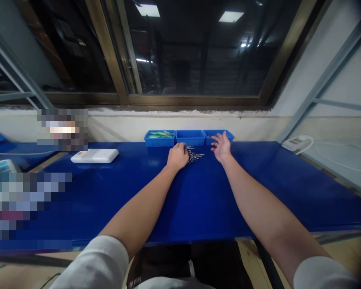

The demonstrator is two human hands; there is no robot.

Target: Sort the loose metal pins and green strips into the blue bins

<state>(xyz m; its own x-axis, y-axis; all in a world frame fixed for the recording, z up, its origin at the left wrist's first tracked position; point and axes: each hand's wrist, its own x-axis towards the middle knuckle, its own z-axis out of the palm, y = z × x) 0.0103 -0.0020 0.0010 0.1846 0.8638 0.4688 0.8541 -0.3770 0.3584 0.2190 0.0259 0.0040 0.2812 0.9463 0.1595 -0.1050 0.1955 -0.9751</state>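
Three blue bins stand in a row at the back of the table. The left bin point(159, 142) holds green and white packets, the middle bin point(190, 139) shows its blue inside, and the right bin point(209, 141) is partly hidden. My left hand point(178, 156) rests beside a pile of thin metal pieces point(195, 155), its fingers curled at the pile's left edge; whether it grips any is unclear. My right hand point(222, 147) is raised in front of the right bin, palm turned inward and fingers apart, with nothing visible in it.
A white flat box point(94, 155) lies on the blue table point(198, 200) to the left. At the right back edge sits a white power strip point(297, 143) with a cable. Metal frame posts rise on both sides; a window is behind.
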